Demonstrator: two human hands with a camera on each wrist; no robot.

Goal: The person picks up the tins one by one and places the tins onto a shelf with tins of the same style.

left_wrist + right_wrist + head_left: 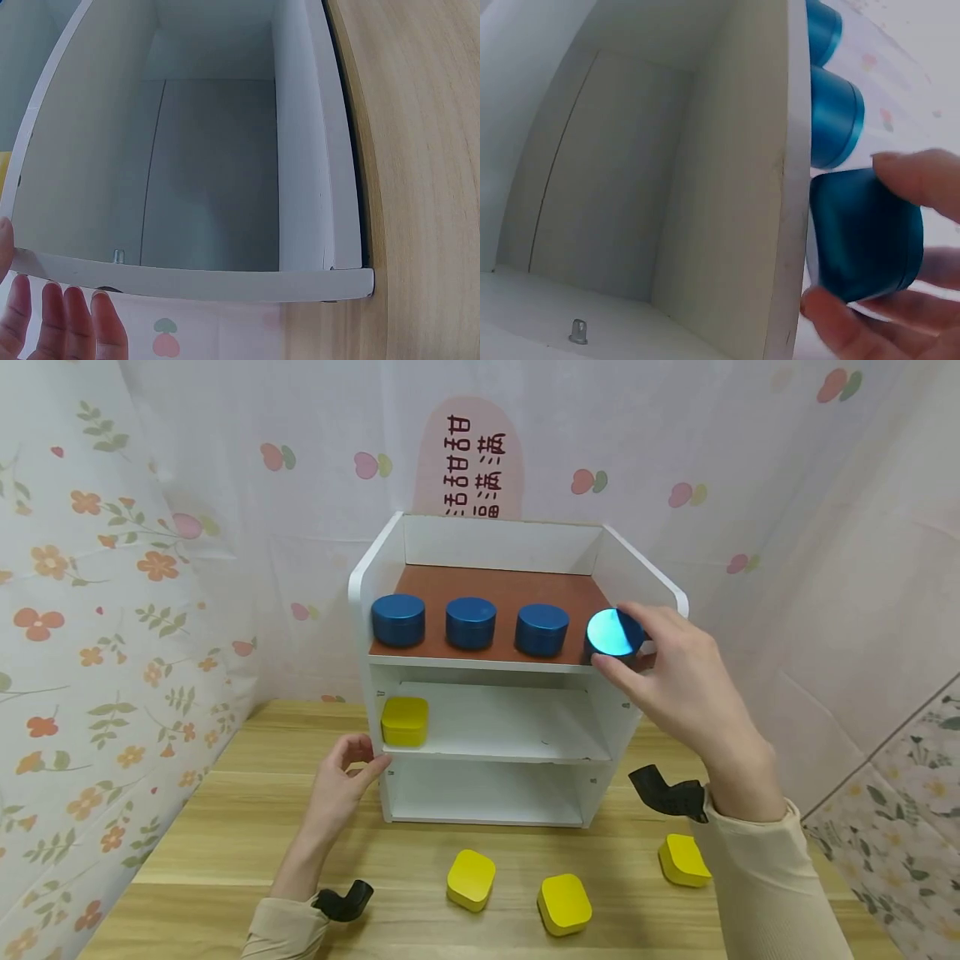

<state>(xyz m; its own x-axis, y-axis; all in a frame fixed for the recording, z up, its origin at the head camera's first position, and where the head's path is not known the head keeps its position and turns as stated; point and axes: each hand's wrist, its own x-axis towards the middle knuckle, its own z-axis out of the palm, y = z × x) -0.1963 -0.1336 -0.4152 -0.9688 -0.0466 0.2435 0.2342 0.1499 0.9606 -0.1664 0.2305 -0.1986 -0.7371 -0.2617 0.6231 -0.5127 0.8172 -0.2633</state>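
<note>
My right hand (686, 681) grips a round blue tin (613, 633) at the front right of the top shelf, thumb in front and fingers behind. In the right wrist view this tin (866, 232) overhangs the board's edge slightly. Three matching blue tins, left (398, 620), middle (470, 622) and right (542, 629), stand to its left in a row. My left hand (341, 785) holds the left side panel of the white shelf unit (491, 664), thumb at the front edge and fingers along the outside. A yellow tin (405, 722) sits at the middle shelf's left end, just above that thumb.
On the wooden table (405, 927) before the unit lie three yellow tins, left (471, 880), middle (564, 904) and right (684, 860). The right one is partly behind my sleeve. Raised white walls edge the brown top shelf (495, 581). A patterned curtain (300, 543) hangs behind.
</note>
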